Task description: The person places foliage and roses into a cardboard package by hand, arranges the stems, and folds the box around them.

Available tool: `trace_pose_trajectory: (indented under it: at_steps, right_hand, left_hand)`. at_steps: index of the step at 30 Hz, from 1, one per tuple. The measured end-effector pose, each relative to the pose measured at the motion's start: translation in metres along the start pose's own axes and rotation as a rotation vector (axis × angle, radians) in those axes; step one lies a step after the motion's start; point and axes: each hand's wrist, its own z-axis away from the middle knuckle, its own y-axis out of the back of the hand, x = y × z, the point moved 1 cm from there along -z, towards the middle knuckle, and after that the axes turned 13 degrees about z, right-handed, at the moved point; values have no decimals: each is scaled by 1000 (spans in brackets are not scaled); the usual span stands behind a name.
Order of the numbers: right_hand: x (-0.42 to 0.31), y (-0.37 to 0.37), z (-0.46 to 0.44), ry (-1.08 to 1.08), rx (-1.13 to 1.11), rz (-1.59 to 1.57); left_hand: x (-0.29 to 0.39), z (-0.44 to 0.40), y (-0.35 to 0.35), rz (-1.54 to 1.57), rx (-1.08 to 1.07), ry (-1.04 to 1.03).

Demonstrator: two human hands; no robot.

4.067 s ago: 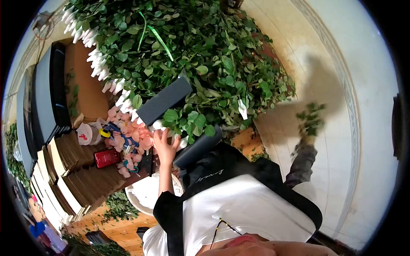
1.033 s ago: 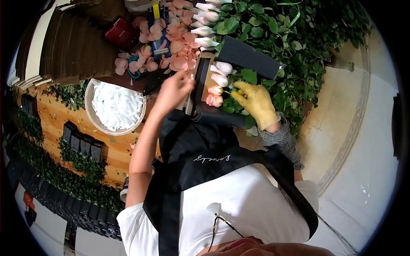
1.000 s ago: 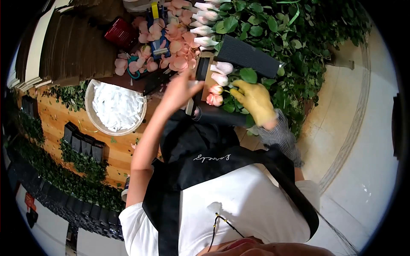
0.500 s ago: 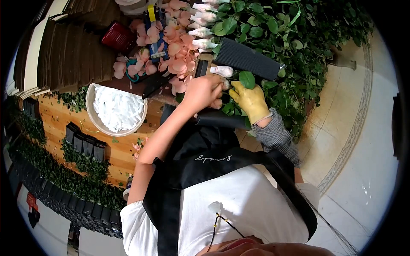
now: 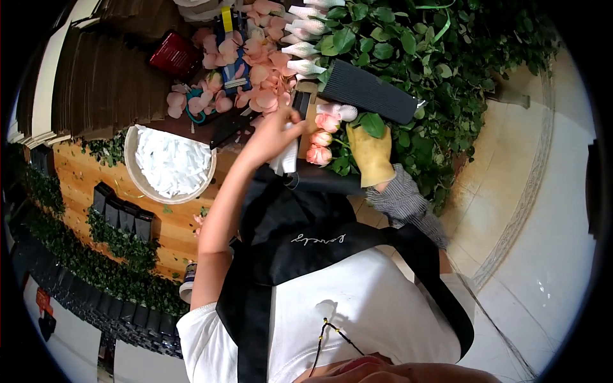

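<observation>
My left hand (image 5: pixel 278 135), bare, is raised left of the roses with its fingers curled. Whatever its fingertips hold is hidden. A white ribbed piece (image 5: pixel 286 158) shows just under this hand; I cannot tell whether the hand grips it. In a yellow glove, my right hand (image 5: pixel 371 153) is closed around the stems of pink roses (image 5: pixel 319 154), whose blooms point left. A green leaf (image 5: pixel 372 125) sticks up over the glove. Just above the roses is a bud in a white net sleeve (image 5: pixel 345 112).
Netted buds (image 5: pixel 305 50) line the back beside loose pink petals (image 5: pixel 264 76). A dark ribbed block (image 5: pixel 370 91) lies against leafy stems (image 5: pixel 440 96). At left are a tub of white pieces (image 5: pixel 207 180), stacked cardboard (image 5: pixel 96 83) and a red box (image 5: pixel 175 56).
My left hand has moved left, off the flowers, uncovering the pink blooms and the white ribbed piece. My gloved right hand stays near its place, turned slightly.
</observation>
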Motion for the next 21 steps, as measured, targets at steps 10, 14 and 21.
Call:
trace_pose_trajectory:
  at_steps: [10, 14, 21]
  right_hand:
    - [-8, -21, -6, -466, 91, -2474]
    - [-7, -27, -13, -478, 107, -2396]
    - [-6, -10, -12, -631, 166, -2092]
  left_hand:
    - [-10, -2, -31, 77, 269, -157]
    - [5, 35, 30, 223, 579, -206]
    - [56, 3, -56, -571, 108, -127]
